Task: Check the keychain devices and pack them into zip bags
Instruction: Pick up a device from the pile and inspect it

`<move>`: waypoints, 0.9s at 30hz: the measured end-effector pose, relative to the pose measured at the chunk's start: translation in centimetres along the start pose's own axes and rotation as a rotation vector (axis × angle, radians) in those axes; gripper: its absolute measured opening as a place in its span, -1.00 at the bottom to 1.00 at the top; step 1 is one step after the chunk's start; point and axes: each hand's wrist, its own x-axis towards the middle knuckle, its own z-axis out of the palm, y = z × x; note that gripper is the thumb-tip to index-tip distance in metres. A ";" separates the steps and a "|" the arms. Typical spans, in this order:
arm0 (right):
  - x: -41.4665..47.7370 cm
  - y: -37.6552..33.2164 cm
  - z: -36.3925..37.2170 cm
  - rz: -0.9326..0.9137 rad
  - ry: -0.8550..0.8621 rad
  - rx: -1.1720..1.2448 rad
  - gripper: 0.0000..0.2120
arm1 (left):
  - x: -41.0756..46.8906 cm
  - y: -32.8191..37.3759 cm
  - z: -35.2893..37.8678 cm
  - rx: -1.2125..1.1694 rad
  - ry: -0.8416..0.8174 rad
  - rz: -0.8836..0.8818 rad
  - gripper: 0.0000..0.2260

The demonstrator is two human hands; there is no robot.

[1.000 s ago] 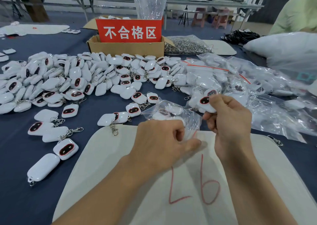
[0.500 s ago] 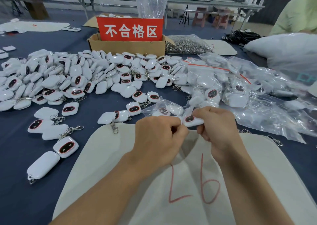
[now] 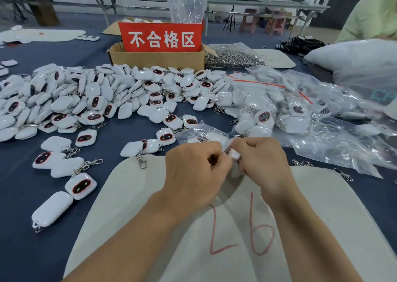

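Observation:
My left hand [image 3: 193, 172] pinches the mouth of a clear zip bag [image 3: 199, 134] over the white mat [image 3: 120, 195] marked 26. Close beside it, my right hand [image 3: 262, 163] grips a white keychain device [image 3: 234, 154] at the bag's opening; only a corner of the device shows between my fingers. The bag holds at least one more white device, blurred through the plastic. A large heap of loose white keychain devices [image 3: 90, 96] with dark oval faces covers the blue table to the left and behind.
A cardboard box [image 3: 156, 57] with a red sign stands at the back centre, a bag of metal clasps [image 3: 234, 55] to its right. Filled zip bags [image 3: 296, 109] pile up on the right. Another person's pale green sleeve [image 3: 373, 13] shows at the far right.
My right hand has come down and leftwards with the device, from raised beside the bag to its mouth against my left hand. The device's dark face is now hidden in my fingers.

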 end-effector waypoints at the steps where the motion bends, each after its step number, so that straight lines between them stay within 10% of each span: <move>1: -0.1 -0.3 0.0 0.037 -0.036 0.095 -0.73 | 0.0 0.0 0.0 -0.003 -0.001 -0.010 -0.74; 9: -0.5 -0.2 -0.5 0.006 -0.261 0.183 -0.70 | 0.2 0.1 0.1 -0.073 -0.007 -0.084 -0.84; 19: -0.7 -0.2 1.0 -0.035 0.184 -0.463 -0.88 | 1.2 -1.1 -1.1 -0.342 -0.038 -0.091 -0.87; 23: -0.9 -0.2 -0.2 -0.010 0.201 -0.473 -0.86 | 3.3 -3.6 -2.8 -0.011 0.261 -0.352 -0.86; 27: -1.1 -0.3 -0.8 -0.025 0.082 -0.545 -0.85 | 4.2 -6.9 -4.5 0.345 0.121 -0.470 -0.73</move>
